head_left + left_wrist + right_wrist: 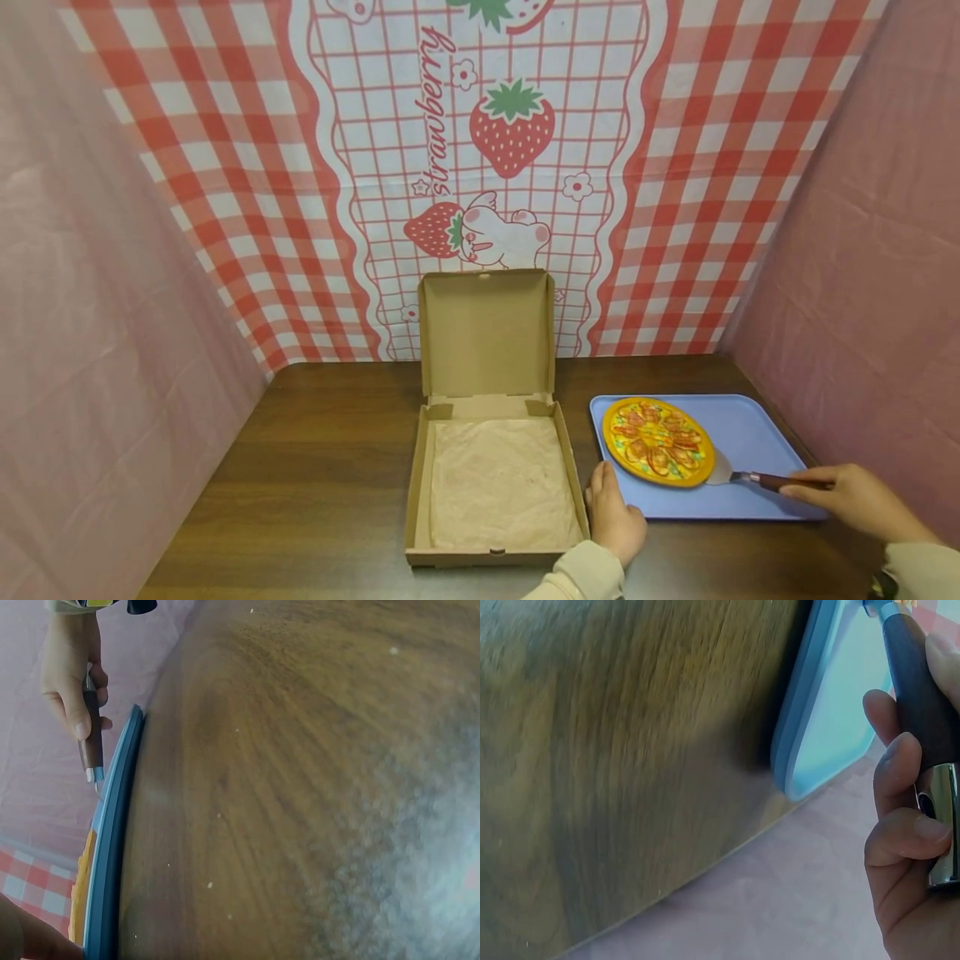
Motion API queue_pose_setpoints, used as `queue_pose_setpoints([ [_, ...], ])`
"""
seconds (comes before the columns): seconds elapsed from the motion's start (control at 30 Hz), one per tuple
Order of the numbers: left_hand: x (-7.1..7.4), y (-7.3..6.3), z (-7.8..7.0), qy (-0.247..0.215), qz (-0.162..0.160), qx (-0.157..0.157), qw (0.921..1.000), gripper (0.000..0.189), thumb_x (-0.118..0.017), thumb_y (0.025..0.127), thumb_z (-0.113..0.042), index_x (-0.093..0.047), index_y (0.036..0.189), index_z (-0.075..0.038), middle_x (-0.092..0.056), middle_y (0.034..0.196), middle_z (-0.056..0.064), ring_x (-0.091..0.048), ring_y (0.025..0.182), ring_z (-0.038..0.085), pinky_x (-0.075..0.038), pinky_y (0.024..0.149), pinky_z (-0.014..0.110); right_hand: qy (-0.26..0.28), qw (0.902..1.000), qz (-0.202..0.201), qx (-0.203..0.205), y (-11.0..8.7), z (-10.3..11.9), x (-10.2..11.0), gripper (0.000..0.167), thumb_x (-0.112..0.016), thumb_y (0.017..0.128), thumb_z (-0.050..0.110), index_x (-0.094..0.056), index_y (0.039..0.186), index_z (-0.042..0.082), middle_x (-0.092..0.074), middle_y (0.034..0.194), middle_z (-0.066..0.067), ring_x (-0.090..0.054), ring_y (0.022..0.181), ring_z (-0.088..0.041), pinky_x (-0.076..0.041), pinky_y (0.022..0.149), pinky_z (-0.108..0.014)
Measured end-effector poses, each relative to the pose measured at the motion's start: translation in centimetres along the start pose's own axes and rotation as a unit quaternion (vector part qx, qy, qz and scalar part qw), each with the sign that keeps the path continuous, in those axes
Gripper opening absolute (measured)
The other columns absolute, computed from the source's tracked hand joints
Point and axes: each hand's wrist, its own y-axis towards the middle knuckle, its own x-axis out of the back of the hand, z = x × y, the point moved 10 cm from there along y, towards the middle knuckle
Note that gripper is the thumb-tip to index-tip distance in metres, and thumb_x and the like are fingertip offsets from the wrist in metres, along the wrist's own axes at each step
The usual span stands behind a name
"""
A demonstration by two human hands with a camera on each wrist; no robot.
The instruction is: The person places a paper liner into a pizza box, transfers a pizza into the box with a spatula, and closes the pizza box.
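Note:
A round toy pizza (pixel 658 442) with an orange rim lies on the left part of a light blue tray (pixel 757 433). The blade of a pizza server (pixel 722 468) meets the pizza's lower right edge, its tip hidden beneath. My right hand (pixel 855 498) grips the dark handle (pixel 921 697); the right wrist view shows fingers curled round it, with a shiny metal end. At the tray's near left corner, my left hand (pixel 617 518) holds the edge between fingers and thumb, close beside the box. Only a blurred piece of that hand (pixel 34 934) appears in the left wrist view.
An open cardboard pizza box (pixel 414 517) stands left of the tray, lid (pixel 487 333) upright, with brown paper (pixel 502 483) inside. All rest on a dark wooden table (pixel 322 467). A checked strawberry cloth (pixel 480 167) hangs behind; pink cloth (pixel 862 275) flanks the sides.

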Motion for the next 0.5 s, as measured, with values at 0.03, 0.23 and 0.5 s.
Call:
queue_pose_setpoints([
  [0.03,0.0,0.0,0.0,0.0,0.0,-0.001,1.0,0.065,-0.061,0.075,0.008,-0.05,0.139,0.002,-0.048,0.142,0.011,-0.047,0.123,0.032,-0.044,0.104,0.04,0.0,1.0,-0.004,0.002,0.0,0.2,-0.1,0.037,-0.075,0.085,0.033,-0.077,0.097,-0.002,-0.071,0.076,-0.004,-0.041,0.06,0.001,-0.035,0.054,-0.021],
  [0.23,0.1,0.0,0.0,-0.003,-0.002,0.002,1.0,0.065,-0.061,0.075,0.009,-0.049,0.139,0.002,-0.048,0.142,0.01,-0.047,0.122,0.031,-0.044,0.104,0.04,0.008,0.9997,-0.015,0.015,0.4,1.3,-0.5,0.039,-0.077,0.083,0.032,-0.076,0.098,-0.003,-0.071,0.076,-0.002,-0.042,0.061,0.001,-0.036,0.054,-0.021],
  [0.5,-0.1,0.0,0.1,-0.006,0.007,0.012,0.9999,0.065,-0.059,0.077,0.008,-0.048,0.141,0.001,-0.047,0.144,0.009,-0.045,0.125,0.03,-0.043,0.106,0.039,0.014,0.9989,-0.024,0.038,0.9,2.8,-1.0,0.033,-0.077,0.083,0.031,-0.078,0.097,0.001,-0.07,0.076,0.0,-0.04,0.061,0.002,-0.033,0.053,-0.021],
])
